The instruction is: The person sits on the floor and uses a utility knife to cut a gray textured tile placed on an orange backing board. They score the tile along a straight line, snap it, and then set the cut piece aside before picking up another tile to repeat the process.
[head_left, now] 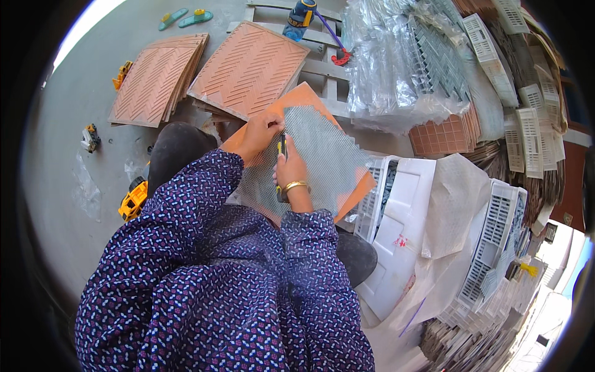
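Observation:
A grey mesh sheet (325, 152) with a jagged right edge lies over an orange board (302, 95) across my lap. My right hand (291, 168), with a gold bangle at the wrist, is wrapped round a yellow-and-black utility knife (281, 147). Its front end points away from me, along the mesh's left part; the blade is too small to make out. Just left of the knife tip, my left hand (257, 135) is closed in a pinch at the mesh's edge. Exactly what sits between its fingertips is partly hidden.
Stacks of herringbone-patterned orange panels (251, 68) stand ahead. Beyond are a pallet (325, 53), a blue bottle (300, 22) and slippers (196, 18). Plastic-wrapped sheets (384, 68), white crates (493, 239) and a white panel (400, 214) crowd the right. A yellow toy vehicle (132, 199) sits left.

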A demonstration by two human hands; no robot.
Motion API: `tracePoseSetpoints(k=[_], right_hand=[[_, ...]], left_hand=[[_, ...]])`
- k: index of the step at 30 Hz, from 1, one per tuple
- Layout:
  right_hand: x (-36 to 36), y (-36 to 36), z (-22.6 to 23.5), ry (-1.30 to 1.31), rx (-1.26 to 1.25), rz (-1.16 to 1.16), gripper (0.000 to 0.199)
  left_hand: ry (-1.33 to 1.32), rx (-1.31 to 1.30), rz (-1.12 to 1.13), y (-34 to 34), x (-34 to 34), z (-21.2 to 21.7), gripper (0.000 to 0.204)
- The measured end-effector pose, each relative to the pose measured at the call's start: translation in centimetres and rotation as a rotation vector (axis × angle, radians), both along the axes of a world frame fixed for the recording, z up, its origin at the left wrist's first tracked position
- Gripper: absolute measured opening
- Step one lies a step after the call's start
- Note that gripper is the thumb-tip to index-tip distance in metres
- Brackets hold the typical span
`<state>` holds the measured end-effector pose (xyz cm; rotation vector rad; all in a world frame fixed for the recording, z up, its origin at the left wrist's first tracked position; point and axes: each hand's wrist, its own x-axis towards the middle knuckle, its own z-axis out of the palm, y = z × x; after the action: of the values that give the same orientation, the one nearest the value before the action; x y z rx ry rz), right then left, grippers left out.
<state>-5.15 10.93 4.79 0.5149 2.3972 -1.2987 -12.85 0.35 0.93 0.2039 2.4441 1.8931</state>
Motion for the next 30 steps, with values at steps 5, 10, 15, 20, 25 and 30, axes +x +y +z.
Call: tracePoseSetpoints(k=[5,10,15,20,25,30], right_hand=[[1.6,-0.8,1.2,-0.065,-0.107,0.011,0.049],[0.0,-2.2,1.6,-0.058,-0.13,-0.08,0.05],[1.0,-2.3,3.3,-0.156,-0.24,-0.095,0.049],[0.7,-2.9,2.6,-0.128,-0.224,-0.068,0.05],[3.3,-2.1,3.8,-0.078,-0.355,-0.113,0.05],[5.6,0.9,2.0,-0.007,-0.315,-0.184,0.051]], left_hand=[[-0.071,0.033,-0.052,-1.0,-0.1,-0.8,0.013],[-0.162,0.128,-0.033,-0.6,-0.6,0.4,0.011],[-0.231,0.105,-0.114,-1.1,-0.5,0.1,0.01],[-0.204,0.083,-0.075,-1.1,-1.3,-0.4,0.011],[-0.199,0.079,0.186,-2.8,-3.6,0.0,0.01],[-0.184,-0.534,0.322,-8.7,-2.2,-1.9,0.014]])
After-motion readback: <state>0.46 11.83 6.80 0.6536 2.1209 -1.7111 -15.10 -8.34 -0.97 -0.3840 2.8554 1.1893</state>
